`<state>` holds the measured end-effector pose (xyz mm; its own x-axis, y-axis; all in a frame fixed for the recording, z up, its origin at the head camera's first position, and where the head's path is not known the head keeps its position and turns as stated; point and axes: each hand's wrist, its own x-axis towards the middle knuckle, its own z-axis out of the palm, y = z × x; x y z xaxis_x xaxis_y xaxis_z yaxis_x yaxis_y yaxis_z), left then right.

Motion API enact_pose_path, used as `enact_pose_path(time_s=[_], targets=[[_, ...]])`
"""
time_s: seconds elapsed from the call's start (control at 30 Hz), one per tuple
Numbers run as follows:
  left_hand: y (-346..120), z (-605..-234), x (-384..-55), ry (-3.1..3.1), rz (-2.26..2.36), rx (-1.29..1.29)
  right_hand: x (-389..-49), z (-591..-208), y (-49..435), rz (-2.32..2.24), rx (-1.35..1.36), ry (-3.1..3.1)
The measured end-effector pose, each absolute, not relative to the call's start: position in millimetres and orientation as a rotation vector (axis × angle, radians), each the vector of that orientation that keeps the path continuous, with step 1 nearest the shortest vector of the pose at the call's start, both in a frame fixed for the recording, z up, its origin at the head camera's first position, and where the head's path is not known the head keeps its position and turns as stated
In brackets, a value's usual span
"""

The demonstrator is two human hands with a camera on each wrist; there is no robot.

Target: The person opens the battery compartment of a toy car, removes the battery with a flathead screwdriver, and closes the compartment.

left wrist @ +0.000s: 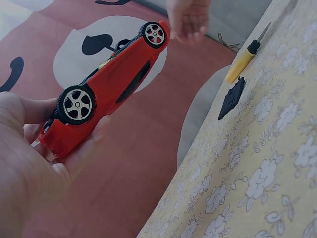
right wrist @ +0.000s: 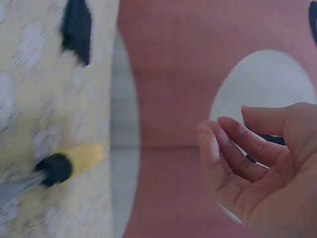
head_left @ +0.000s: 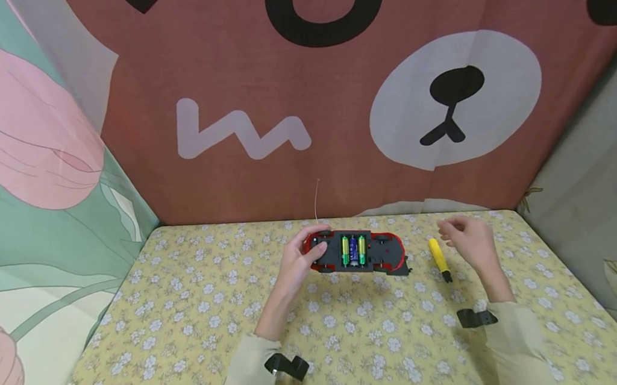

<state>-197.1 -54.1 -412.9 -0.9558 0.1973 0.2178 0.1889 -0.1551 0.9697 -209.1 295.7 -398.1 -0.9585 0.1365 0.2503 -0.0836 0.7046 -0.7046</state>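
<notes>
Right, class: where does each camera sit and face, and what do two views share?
Head: on the head, facing forward and down at the table; left hand, right hand and sleeves show.
Left wrist: on that wrist, facing the toy car; both hands show.
Right wrist: on that wrist, facing the curtain; right hand shows.
Shared by both wrists: screwdriver, black piece.

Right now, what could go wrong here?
The batteries sit uncovered in the red toy car; if the left hand tips it, they might spill. The loose black piece, likely their cover, could get knocked off the table. The yellow screwdriver lies close to the right hand, so a careless sweep might send it rolling.
</notes>
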Motion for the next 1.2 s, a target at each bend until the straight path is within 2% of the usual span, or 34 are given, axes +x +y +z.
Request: enact_pose_path(time_s=[0.6,1.2], targets=[[-53.0,-413.6,-198.9,2.042,2.323,0.469,-179.1,-354.6,246.6,1.123,0.117,-2.434],[-54.6,-414.3,-199.6,2.026,2.342,0.481,-182.6,-339.2,179.6,1.104,0.408,-2.421]])
